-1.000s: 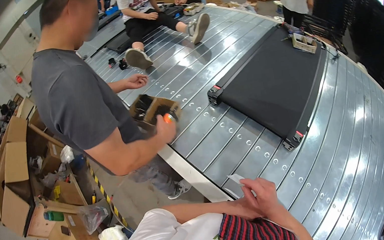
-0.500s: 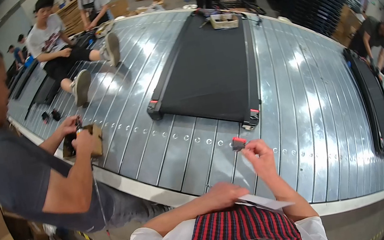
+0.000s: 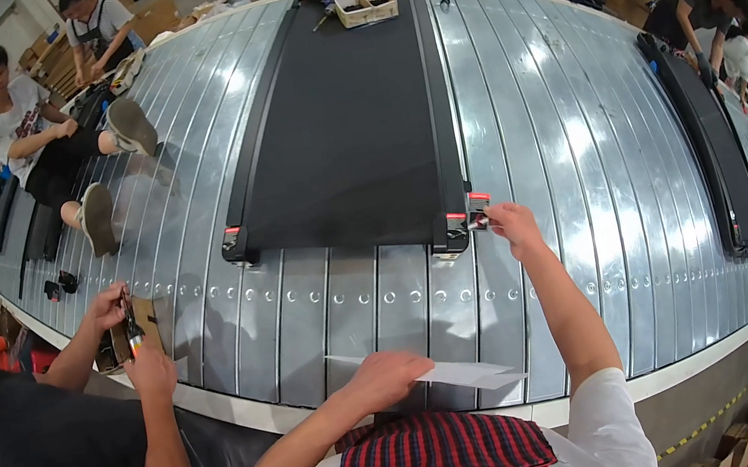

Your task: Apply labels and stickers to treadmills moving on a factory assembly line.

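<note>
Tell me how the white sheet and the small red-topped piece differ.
The white sheet looks pale; the red-topped piece is red and dark. The white sheet is long, the red-topped piece much smaller. The white sheet is in the left hand, the red-topped piece in the right hand. Both are held by the same person.

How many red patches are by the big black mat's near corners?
3: left-corner patch, right-corner patch, third patch at the right hand. Others could be hidden.

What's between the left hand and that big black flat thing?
In the head view: metal table with round marks, plus a bit of the white sheet by the left hand.
</note>
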Motion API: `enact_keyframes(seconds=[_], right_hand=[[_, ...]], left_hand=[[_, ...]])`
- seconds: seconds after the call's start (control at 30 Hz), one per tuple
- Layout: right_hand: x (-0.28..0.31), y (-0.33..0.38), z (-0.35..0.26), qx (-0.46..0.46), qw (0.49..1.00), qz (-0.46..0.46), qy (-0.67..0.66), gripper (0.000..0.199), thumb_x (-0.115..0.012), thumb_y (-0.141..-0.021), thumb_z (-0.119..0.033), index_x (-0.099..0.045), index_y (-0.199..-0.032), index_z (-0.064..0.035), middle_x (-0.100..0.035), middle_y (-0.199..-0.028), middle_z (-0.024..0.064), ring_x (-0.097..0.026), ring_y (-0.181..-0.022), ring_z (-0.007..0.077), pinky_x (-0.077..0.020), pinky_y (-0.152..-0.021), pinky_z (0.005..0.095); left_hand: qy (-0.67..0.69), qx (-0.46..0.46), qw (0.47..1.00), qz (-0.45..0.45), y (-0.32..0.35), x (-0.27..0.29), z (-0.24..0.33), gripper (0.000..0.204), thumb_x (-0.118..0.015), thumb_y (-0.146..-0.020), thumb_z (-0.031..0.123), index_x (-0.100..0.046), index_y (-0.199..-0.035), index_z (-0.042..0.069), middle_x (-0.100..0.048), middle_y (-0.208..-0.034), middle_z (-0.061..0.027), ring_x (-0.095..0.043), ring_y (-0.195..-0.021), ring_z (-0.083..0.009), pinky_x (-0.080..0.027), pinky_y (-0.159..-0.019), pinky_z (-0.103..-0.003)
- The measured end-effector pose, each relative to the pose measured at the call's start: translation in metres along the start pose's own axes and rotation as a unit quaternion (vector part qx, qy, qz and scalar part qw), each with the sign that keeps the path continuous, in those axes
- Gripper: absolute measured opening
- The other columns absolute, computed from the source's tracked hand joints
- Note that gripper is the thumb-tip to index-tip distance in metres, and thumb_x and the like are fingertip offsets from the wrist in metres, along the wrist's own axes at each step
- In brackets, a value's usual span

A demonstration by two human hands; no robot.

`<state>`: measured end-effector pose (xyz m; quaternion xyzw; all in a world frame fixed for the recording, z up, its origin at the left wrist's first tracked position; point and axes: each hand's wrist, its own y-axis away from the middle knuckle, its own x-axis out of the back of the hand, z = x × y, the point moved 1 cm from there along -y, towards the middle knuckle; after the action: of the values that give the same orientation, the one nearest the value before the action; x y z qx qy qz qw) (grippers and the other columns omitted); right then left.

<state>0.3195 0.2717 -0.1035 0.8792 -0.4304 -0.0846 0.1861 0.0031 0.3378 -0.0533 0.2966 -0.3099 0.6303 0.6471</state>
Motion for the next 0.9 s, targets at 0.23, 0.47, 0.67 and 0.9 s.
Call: enact_keyframes(seconds=[0.23,0.47,0.67,0.9], right_hand=[[-0.017,-0.068,0.009,-0.091,0.994,-0.064,0.007,0.014,-0.063,-0.076,-0.019,-0.057,-0.084,-0.0092,-0.058,-0.076,-0.0004,-0.053,-0.073,0.0101,-0.0397,-0.067,0.0251],[-0.027,-0.075,0.002,-0.124,0.989,-0.084,-0.013,0.011,-0.064,-0.076,-0.017,-0.056,-0.081,-0.0101,-0.056,-0.073,-0.0018,-0.051,-0.07,0.0098,-0.0405,-0.064,0.0259],[-0.03,-0.078,0.004,-0.104,0.991,-0.081,0.019,0.01,-0.063,-0.076,-0.015,-0.056,-0.077,-0.0082,-0.055,-0.071,-0.0007,-0.051,-0.066,0.0091,-0.0405,-0.057,0.025],[-0.035,-0.076,0.009,-0.051,0.998,-0.02,0.04,0.012,-0.063,-0.075,-0.013,-0.057,-0.075,-0.0032,-0.055,-0.067,0.0017,-0.05,-0.06,0.0088,-0.0394,-0.052,0.0228]], left_hand=[[0.029,0.063,0.996,-0.047,-0.039,-0.008,-0.012,0.027,-0.05,-0.066,-0.001,-0.054,-0.091,0.011,-0.058,-0.077,-0.0079,-0.056,-0.076,-0.029,-0.043,-0.061,-0.041],[-0.015,0.072,0.996,-0.057,-0.082,-0.005,-0.028,0.021,-0.047,-0.069,0.002,-0.053,-0.088,0.009,-0.058,-0.075,-0.0086,-0.056,-0.075,-0.0304,-0.043,-0.062,-0.041],[-0.061,0.035,0.998,-0.004,-0.112,0.008,-0.048,0.011,-0.047,-0.07,0.003,-0.05,-0.08,0.007,-0.055,-0.076,-0.0085,-0.055,-0.073,-0.0302,-0.044,-0.06,-0.041],[-0.099,0.031,0.995,0.0,-0.127,0.018,-0.059,0.008,-0.048,-0.069,0.003,-0.048,-0.076,0.005,-0.054,-0.077,-0.0086,-0.056,-0.077,-0.0274,-0.044,-0.064,-0.039]])
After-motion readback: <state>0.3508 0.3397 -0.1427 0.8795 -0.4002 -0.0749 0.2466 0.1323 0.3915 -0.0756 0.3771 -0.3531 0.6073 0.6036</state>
